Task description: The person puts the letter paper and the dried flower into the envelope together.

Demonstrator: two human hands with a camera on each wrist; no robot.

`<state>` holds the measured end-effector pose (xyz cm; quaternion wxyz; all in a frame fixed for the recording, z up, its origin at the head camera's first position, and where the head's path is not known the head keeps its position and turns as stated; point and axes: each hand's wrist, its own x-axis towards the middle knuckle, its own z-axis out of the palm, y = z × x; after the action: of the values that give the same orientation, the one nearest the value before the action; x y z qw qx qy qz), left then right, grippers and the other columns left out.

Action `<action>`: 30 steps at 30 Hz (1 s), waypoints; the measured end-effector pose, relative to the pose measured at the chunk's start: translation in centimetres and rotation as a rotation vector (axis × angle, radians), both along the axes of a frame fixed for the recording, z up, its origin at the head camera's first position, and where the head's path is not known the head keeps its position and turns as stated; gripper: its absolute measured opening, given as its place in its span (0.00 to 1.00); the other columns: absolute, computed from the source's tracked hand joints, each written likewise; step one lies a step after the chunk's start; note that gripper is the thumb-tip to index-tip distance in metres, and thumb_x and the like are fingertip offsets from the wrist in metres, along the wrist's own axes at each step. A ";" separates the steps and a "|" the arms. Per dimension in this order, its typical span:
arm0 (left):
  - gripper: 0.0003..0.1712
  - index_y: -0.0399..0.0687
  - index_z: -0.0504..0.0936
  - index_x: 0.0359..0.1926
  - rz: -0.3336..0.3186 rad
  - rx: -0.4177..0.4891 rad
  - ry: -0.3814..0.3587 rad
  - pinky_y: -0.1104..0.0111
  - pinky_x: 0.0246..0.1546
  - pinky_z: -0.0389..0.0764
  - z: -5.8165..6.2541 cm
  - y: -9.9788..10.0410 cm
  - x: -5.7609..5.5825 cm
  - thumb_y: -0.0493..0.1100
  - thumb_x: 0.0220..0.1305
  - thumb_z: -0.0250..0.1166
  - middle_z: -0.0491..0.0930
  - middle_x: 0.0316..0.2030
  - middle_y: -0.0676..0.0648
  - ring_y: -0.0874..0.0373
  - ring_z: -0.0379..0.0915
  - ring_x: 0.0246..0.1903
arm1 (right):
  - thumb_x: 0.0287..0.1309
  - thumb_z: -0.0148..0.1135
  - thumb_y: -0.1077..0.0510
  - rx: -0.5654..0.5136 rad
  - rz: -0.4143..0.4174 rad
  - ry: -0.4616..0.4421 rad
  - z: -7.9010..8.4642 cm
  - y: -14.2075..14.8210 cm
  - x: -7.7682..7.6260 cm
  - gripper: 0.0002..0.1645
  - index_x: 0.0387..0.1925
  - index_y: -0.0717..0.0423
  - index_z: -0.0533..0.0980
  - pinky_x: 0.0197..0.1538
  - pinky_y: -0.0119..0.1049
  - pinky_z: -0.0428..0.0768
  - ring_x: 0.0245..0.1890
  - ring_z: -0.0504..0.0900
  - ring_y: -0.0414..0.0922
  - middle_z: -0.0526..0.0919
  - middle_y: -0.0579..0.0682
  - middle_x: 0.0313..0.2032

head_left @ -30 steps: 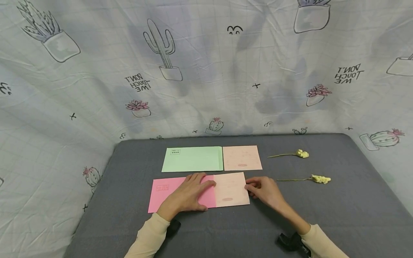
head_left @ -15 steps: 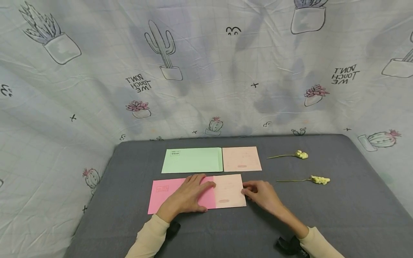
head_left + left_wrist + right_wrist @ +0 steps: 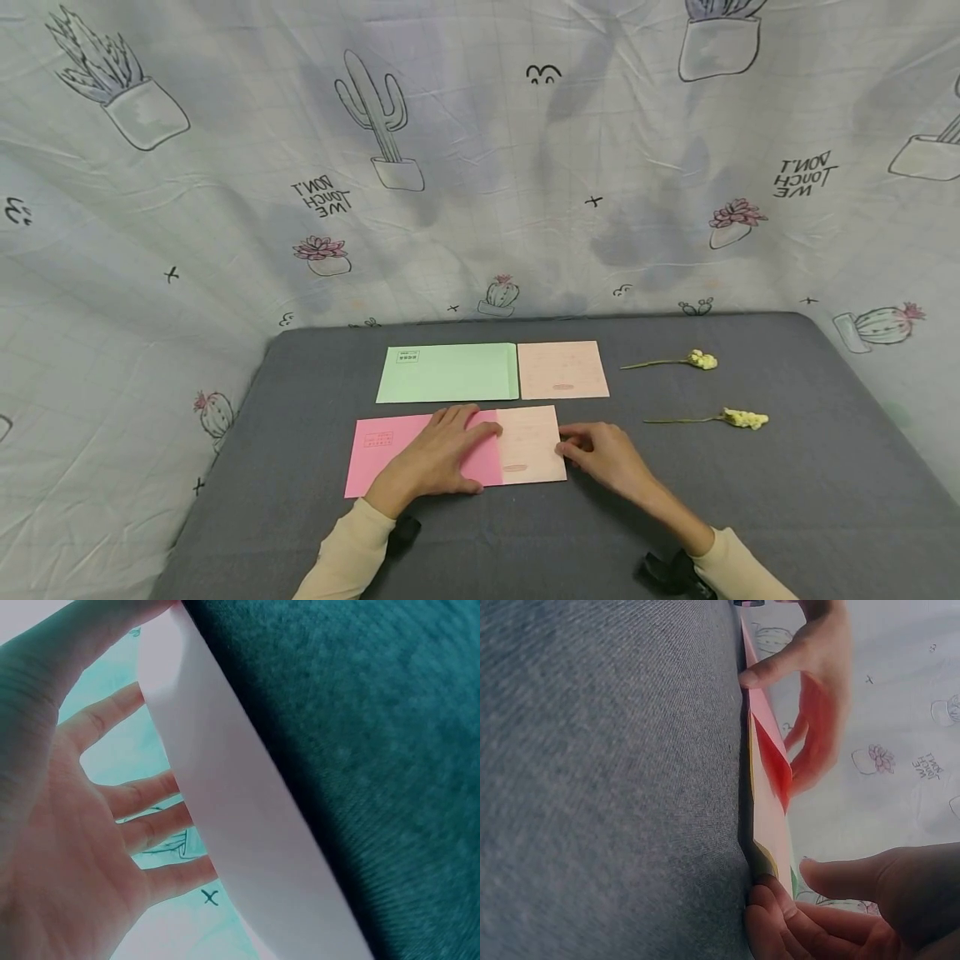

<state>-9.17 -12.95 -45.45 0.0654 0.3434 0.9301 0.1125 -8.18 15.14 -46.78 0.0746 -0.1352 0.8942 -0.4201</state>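
A pink envelope [image 3: 382,446] lies on the table, and a pale pink card [image 3: 534,442] sits part way in its right-hand mouth. My left hand [image 3: 442,450] spans the envelope near that mouth, thumb at the near edge and fingers at the far one. The left wrist view shows these fingers [image 3: 161,787] spread along its edge. In the right wrist view the mouth [image 3: 776,765] gapes, showing a darker red inside. My right hand [image 3: 607,454] holds the card's outer edge with its fingertips; the card bows slightly there.
Behind lie a green envelope [image 3: 446,372] and a second pale pink card [image 3: 562,369], side by side. Two yellow flower stems, the far one [image 3: 701,359] and the near one [image 3: 742,417], lie to the right. A patterned cloth [image 3: 480,167] hangs behind the grey table [image 3: 810,467].
The card has slid left, deeper into the pink envelope, with my right hand moving left along with it. My left hand stays in place on the envelope.
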 end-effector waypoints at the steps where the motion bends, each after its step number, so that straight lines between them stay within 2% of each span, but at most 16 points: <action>1: 0.44 0.59 0.72 0.62 0.000 0.000 0.001 0.50 0.64 0.63 0.0 0.0 0.0 0.58 0.43 0.79 0.68 0.60 0.44 0.49 0.61 0.62 | 0.59 0.68 0.58 -0.001 0.003 -0.001 0.0 0.0 0.0 0.19 0.47 0.67 0.82 0.23 0.30 0.72 0.20 0.76 0.35 0.83 0.44 0.23; 13: 0.44 0.59 0.71 0.63 -0.006 -0.001 -0.011 0.50 0.65 0.62 0.0 0.0 -0.1 0.58 0.44 0.78 0.67 0.61 0.44 0.49 0.60 0.63 | 0.61 0.66 0.58 -0.136 0.145 -0.139 -0.2 -0.3 -0.3 0.23 0.52 0.72 0.78 0.25 0.32 0.79 0.23 0.79 0.41 0.83 0.48 0.26; 30: 0.45 0.59 0.70 0.64 -0.017 -0.001 -0.004 0.51 0.64 0.62 -0.4 0.1 -0.2 0.59 0.45 0.78 0.67 0.61 0.44 0.49 0.61 0.63 | 0.61 0.66 0.57 -0.108 0.193 -0.136 -0.4 -1.5 -0.4 0.23 0.52 0.70 0.78 0.24 0.31 0.79 0.21 0.78 0.38 0.83 0.46 0.26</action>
<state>-9.40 -12.82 -45.82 0.0686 0.3511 0.9271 0.1120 -8.54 13.63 -47.19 0.1679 -0.1954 0.8460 -0.4667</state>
